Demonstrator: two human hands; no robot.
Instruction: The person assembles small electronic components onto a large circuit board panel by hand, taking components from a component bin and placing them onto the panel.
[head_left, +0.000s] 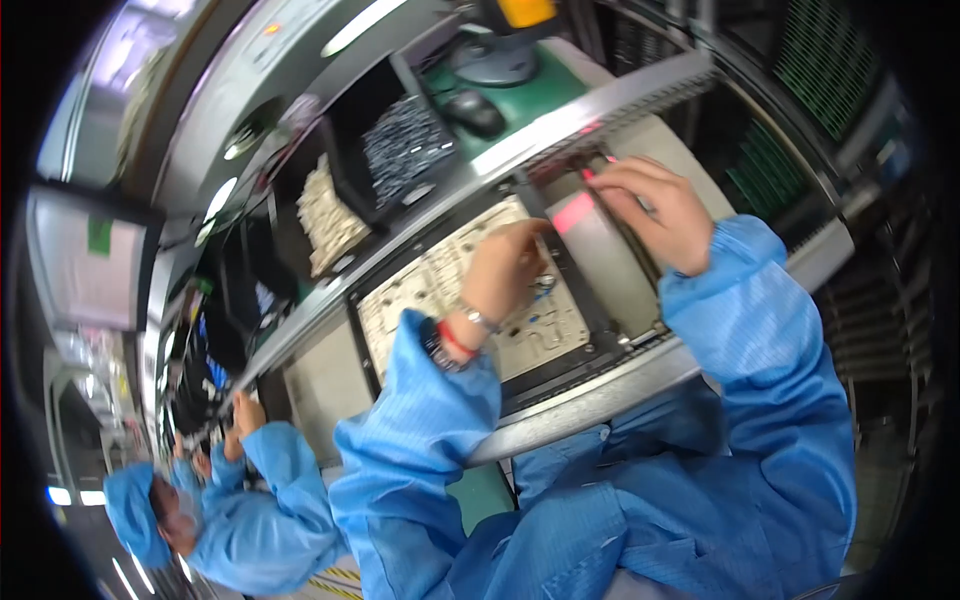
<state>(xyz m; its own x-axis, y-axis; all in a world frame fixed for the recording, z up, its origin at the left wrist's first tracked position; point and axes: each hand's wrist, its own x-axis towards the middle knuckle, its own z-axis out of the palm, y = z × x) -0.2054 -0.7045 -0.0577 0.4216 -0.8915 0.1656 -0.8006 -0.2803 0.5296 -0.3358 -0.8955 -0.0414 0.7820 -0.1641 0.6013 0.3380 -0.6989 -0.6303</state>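
Observation:
My left hand, with a red band and a metal bracelet at the wrist, is over a cream board in a black frame. Its fingers are curled downward and slightly blurred; whatever they pinch is hidden. Small blue and dark parts stand on the board below the fingertips. My right hand reaches over the conveyor rails to the right of the frame. Its fingers stretch out leftward, and red light falls on their tips. A pink-red patch glows on the pale surface beside them.
Beyond the board, black bins hold grey-blue parts and cream parts. A black mouse and a scanner stand sit on a green mat. A metal rail runs along the near edge. A co-worker in blue is at the left.

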